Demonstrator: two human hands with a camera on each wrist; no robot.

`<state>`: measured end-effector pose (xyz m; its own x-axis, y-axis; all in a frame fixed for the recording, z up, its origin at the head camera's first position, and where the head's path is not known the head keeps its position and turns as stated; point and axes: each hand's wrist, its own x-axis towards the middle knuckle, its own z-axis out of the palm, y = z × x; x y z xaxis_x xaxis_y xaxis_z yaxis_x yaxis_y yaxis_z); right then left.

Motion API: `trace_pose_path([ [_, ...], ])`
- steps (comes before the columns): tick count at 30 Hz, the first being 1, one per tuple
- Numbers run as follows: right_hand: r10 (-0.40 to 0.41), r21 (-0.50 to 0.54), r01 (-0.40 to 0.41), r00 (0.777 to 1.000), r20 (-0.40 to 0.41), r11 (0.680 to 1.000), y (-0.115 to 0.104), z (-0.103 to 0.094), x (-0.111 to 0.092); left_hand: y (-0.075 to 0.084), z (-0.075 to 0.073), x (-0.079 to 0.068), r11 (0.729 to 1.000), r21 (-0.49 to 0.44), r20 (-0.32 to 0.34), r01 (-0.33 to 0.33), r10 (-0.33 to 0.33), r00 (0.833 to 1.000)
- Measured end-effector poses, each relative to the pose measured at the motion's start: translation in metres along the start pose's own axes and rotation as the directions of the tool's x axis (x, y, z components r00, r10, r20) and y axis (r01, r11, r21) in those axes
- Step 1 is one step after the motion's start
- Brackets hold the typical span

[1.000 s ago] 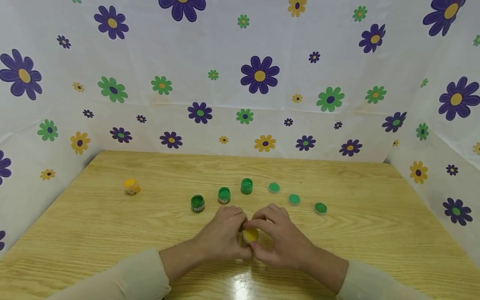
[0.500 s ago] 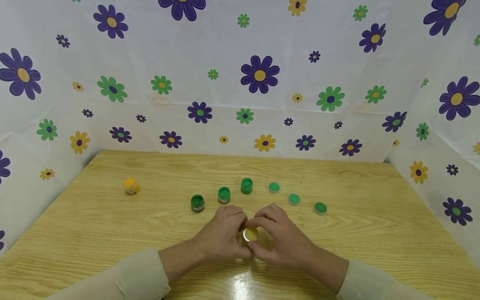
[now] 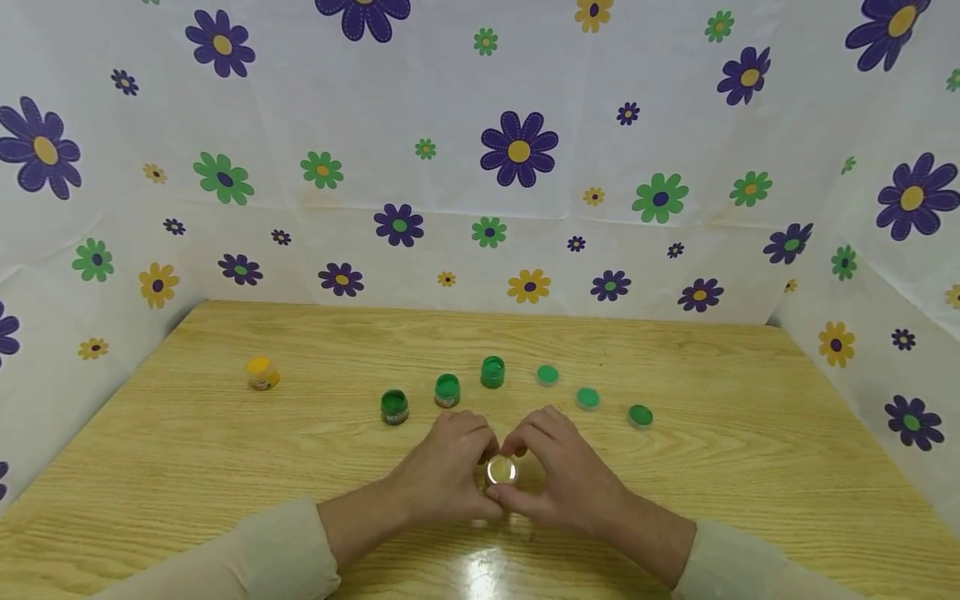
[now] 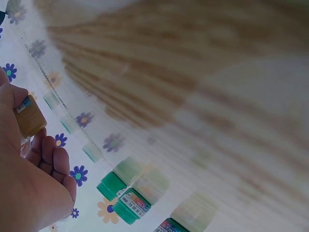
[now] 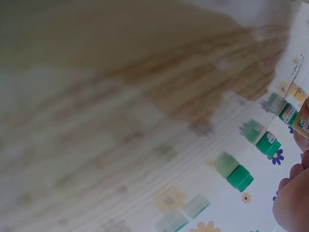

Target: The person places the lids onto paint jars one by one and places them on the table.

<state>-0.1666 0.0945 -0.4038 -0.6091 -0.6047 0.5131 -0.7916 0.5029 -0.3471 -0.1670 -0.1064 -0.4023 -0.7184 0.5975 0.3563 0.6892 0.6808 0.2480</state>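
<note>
A small yellow paint jar [image 3: 502, 471] is between my two hands near the front middle of the table, its round top shining with glare. My left hand [image 3: 448, 471] grips the jar from the left; in the left wrist view the labelled yellow paint jar [image 4: 31, 117] shows at its thumb and fingers. From the right, thumb and forefinger of my right hand [image 3: 558, 479] pinch the jar at its top rim. Part of the yellow jar [image 5: 302, 122] also shows at the right edge of the right wrist view.
Behind the hands stand three uncapped green paint jars [image 3: 394, 406]. Three green lids [image 3: 588, 398] lie to their right. Another yellow jar [image 3: 262, 373] stands at the far left. A flower-printed cloth [image 3: 450, 183] walls the wooden table [image 3: 315, 350] at back and sides.
My right hand's thumb and fingers have shifted slightly round the jar's rim. The jar's top showed plain yellow before and now glints. My left hand keeps its grip.
</note>
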Motion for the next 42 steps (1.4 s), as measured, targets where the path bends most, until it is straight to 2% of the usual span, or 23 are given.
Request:
trace_pose_path([
  [17, 0.063, 0.016, -0.063, 0.998, 0.024, 0.998, 0.0006, -0.0019, -0.0013, 0.0027, -0.0002, -0.001, 1.0, -0.014, 0.003, 0.004, -0.004, 1.0],
  [21, 0.044, 0.058, -0.045, 0.999, 0.023, 0.997, 0.0014, -0.0019, -0.0018, 0.0025, -0.0004, -0.0012, 1.0, -0.013, 0.006, -0.003, 0.003, 1.0],
  [28, -0.028, 0.13, 0.023, 0.999, 0.036, 0.991, 0.0037, -0.0039, -0.001, 0.0012, -0.0026, -0.0004, 0.999, -0.039, 0.022, 0.023, -0.022, 1.0],
  [42, -0.017, 0.129, 0.007, 0.997, 0.079, 0.992, 0.0038, -0.003, -0.0006, 0.0003, -0.0021, -0.0011, 1.0, -0.028, 0.011, -0.003, 0.003, 1.0],
])
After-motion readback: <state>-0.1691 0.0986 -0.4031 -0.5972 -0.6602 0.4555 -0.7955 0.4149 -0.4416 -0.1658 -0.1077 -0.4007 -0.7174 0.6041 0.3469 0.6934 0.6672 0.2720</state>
